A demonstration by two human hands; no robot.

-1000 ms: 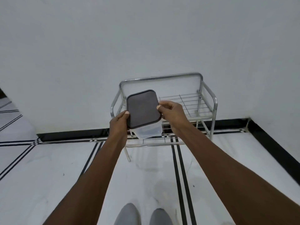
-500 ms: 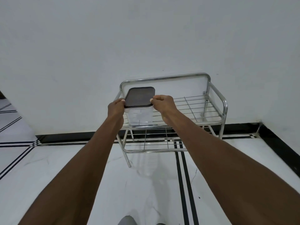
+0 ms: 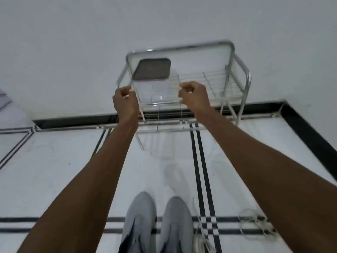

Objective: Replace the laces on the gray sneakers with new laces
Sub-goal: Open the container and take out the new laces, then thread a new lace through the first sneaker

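Two gray sneakers (image 3: 156, 223) stand side by side on the floor at the bottom centre, toes pointing away from me, with no laces visible in them. White laces (image 3: 201, 240) lie loose to the right of the sneakers, and another white lace loop (image 3: 255, 225) lies further right. A clear plastic box with a dark lid (image 3: 152, 71) rests on the top shelf of a chrome wire rack (image 3: 237, 70). My left hand (image 3: 125, 103) and my right hand (image 3: 194, 96) hover just in front of the box, fingers curled, holding nothing.
The rack stands against a white wall, with a black skirting strip (image 3: 300, 123) along the floor edge and a corner at the right. The floor is white tile with black stripe lines (image 3: 197, 161).
The box went from my hands onto the rack's top shelf and both hands let go and drew back a little. The view tilted down, bringing the sneakers and laces into sight.
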